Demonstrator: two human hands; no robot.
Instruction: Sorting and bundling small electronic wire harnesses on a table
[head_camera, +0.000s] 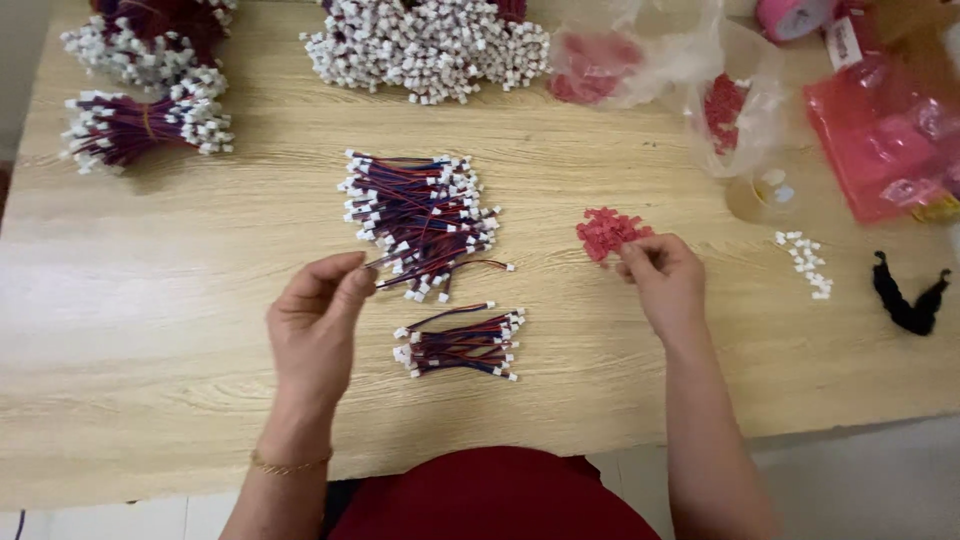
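Pinching one thin red-and-blue wire lead (395, 262) between thumb and forefinger, the left hand (315, 325) lifts its near end just off the table (150, 330), the far end lying against the big loose pile of wire leads (420, 220) with white plugs. Just below that pile, between the two hands, sits a smaller, tidier batch of leads (462, 345). Moving right, the right hand (665, 280) has its fingers (632, 256) pressed together at the near edge of a small heap of red plastic housings (608, 232); whether one is already nipped between them, I cannot tell. Further right lie a few white connector bits (805, 262) and a black scrap (908, 300), well apart from the work. By the look of it, the step in hand is pairing a lead with a red housing; the next move calls for one housing held squarely and the lead's free end brought across to meet it, lined up straight
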